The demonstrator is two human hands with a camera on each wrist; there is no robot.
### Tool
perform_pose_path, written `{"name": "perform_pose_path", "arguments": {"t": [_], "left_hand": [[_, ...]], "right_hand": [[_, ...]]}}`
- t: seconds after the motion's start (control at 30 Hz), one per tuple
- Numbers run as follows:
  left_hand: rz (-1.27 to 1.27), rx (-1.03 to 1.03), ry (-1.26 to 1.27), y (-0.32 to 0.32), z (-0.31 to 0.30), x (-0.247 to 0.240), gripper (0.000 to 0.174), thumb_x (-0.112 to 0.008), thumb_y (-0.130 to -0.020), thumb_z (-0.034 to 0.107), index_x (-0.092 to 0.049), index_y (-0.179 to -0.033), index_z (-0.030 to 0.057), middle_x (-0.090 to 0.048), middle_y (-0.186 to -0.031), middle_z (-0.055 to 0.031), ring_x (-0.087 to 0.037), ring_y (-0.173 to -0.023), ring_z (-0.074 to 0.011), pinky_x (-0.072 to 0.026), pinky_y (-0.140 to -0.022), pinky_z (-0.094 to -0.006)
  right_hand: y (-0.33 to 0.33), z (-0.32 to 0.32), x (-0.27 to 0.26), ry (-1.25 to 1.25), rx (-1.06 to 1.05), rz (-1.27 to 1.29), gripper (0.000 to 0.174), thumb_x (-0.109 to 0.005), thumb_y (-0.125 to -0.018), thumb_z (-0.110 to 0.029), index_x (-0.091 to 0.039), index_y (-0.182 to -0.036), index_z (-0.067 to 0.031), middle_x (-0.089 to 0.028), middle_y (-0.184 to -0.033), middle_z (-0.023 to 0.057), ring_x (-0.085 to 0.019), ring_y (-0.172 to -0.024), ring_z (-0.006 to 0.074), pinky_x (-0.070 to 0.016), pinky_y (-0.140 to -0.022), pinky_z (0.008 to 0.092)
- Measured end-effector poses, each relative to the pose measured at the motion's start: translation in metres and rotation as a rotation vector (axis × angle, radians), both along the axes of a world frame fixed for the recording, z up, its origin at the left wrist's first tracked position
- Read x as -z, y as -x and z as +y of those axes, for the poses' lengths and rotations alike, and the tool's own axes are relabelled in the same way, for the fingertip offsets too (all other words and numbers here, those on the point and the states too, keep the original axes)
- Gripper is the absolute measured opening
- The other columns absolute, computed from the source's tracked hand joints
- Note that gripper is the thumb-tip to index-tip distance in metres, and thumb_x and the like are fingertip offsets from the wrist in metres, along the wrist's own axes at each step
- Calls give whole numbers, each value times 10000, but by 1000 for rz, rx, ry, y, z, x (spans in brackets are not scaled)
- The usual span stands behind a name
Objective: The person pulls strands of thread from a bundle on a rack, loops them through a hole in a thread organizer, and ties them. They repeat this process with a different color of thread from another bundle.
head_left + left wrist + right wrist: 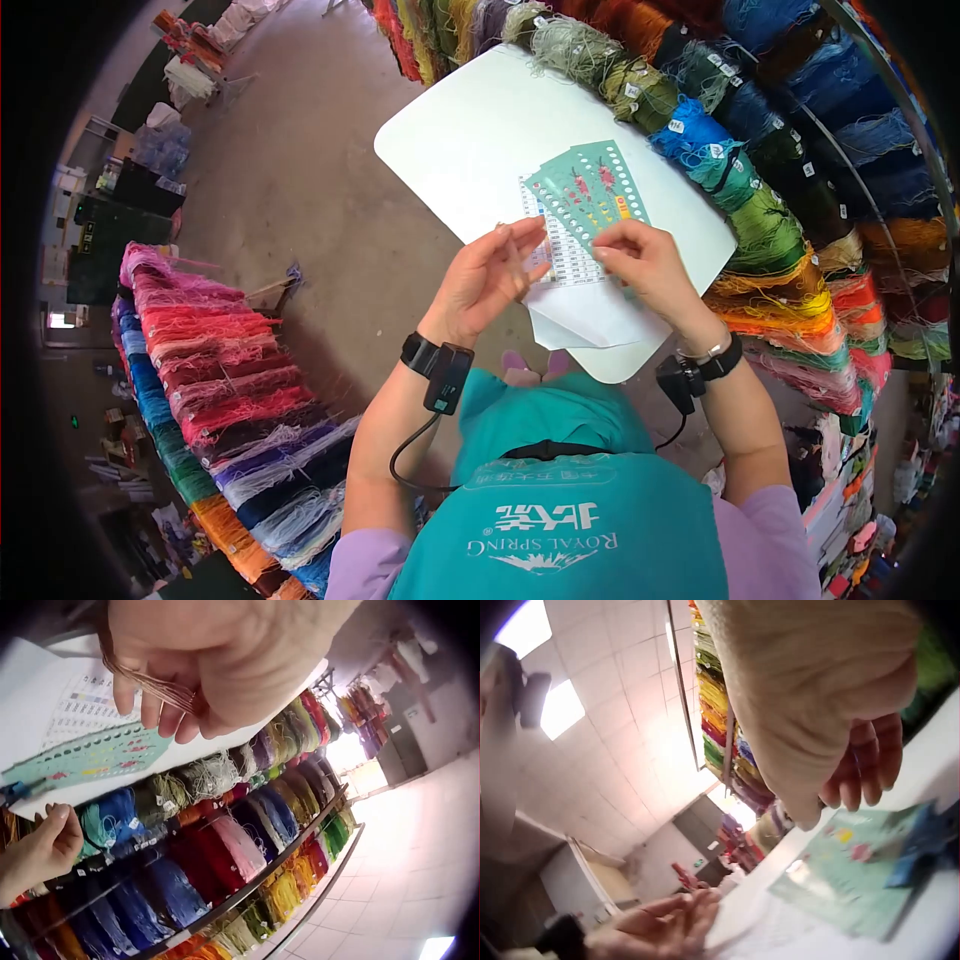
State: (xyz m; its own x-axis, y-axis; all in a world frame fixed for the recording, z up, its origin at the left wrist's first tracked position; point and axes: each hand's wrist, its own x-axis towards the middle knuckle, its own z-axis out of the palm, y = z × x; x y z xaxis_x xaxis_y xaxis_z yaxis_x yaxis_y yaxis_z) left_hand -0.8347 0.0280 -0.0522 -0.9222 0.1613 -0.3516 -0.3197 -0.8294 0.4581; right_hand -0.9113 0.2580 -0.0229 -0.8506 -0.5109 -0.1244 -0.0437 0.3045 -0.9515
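My left hand [490, 275] is raised over the near left side of the white table [440, 130]. In the left wrist view it holds a thin bundle of brown thread [161, 688] that runs across the palm and under the thumb. To its right, my right hand [650, 268] hovers over the lower edge of the green cards [590, 190], its fingers curled and thumb close to the index finger. I cannot tell whether a fine strand lies between those tips. Floss pictures and a row of holes along the edges mark the cards, which overlap a printed number chart [565, 262].
White sheets [590, 318] lie at the table's near edge. Racks of coloured thread skeins [770, 215] stand along the right, and another rack [215, 350] stands at the left. A blurred blue object [930, 844] overlaps the cards in the right wrist view.
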Motion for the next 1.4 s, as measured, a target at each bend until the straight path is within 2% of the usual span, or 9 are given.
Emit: {"name": "perform_pose_path", "arguments": {"t": [0.03,0.13,0.43,0.57,0.67,0.87,1.07,1.27,1.4], "left_hand": [[10,22,-23,1,3,-5,444,-503,-1002,254,-499,-1340,-33,-507,-1389,-149,-498,-1273,-247,-423,-1061,-453],[80,99,-51,1,9,-10,454,-502,-999,266,-499,-1340,-34,-506,-1384,-149,-515,-1249,-246,-429,-1044,-449],[65,-72,66,4,25,-20,425,-528,-985,249,-508,-1301,-34,-570,-1257,-131,-571,-1115,-207,-489,-979,-396],[-22,-232,136,7,43,-35,373,-607,-942,144,-545,-1265,-30,-605,-1092,-79,-613,-982,-174,-542,-886,-347],[-29,-240,315,6,46,-33,404,-654,-909,118,-529,-1274,2,-602,-1129,-70,-605,-1010,-163,-534,-900,-375],[-106,-286,444,6,52,-38,435,-639,-907,85,-511,-1314,4,-602,-985,-8,-605,-833,-91,-554,-781,-307],[-90,-310,421,1,53,-35,464,-649,-905,87,-502,-1337,0,-564,-872,29,-556,-736,-52,-543,-791,-267],[-77,-318,480,-4,54,-33,515,-656,-896,83,-479,-1372,0,-554,-855,52,-446,-646,-30,-464,-638,-226],[-75,-335,498,-7,54,-31,505,-653,-893,72,-487,-1364,-5,-556,-849,55,-429,-638,-32,-410,-604,-219]], "right_hand": [[-4,-17,-11,48,-23,-163,155,-693,-853,-98,-657,-955,13,-670,-785,44,-631,-689,97,-499,-577,262],[-16,-55,-18,175,-26,-218,139,-677,-868,-104,-656,-933,17,-664,-783,33,-611,-662,83,-487,-568,226],[-5,-49,2,566,67,-634,88,-619,-929,-134,-599,-913,-50,-662,-756,49,-590,-572,65,-381,-438,174],[7,-40,7,509,4,-577,101,-616,-940,-142,-593,-949,-44,-659,-741,55,-571,-522,68,-365,-414,172],[9,-39,6,414,-42,-509,105,-612,-941,-144,-589,-948,-42,-655,-728,59,-565,-508,70,-364,-410,174],[9,-39,12,431,-46,-548,105,-594,-948,-142,-581,-954,-38,-651,-714,64,-562,-502,74,-368,-415,173],[8,-40,15,463,-79,-579,92,-586,-945,-129,-580,-955,-38,-655,-715,64,-558,-504,72,-375,-422,172],[4,-39,16,443,-138,-518,101,-592,-943,-133,-582,-961,-34,-657,-714,60,-557,-503,70,-376,-424,172],[2,-40,15,443,-128,-559,108,-592,-946,-140,-581,-965,-34,-657,-714,63,-559,-502,71,-375,-421,173]]}}
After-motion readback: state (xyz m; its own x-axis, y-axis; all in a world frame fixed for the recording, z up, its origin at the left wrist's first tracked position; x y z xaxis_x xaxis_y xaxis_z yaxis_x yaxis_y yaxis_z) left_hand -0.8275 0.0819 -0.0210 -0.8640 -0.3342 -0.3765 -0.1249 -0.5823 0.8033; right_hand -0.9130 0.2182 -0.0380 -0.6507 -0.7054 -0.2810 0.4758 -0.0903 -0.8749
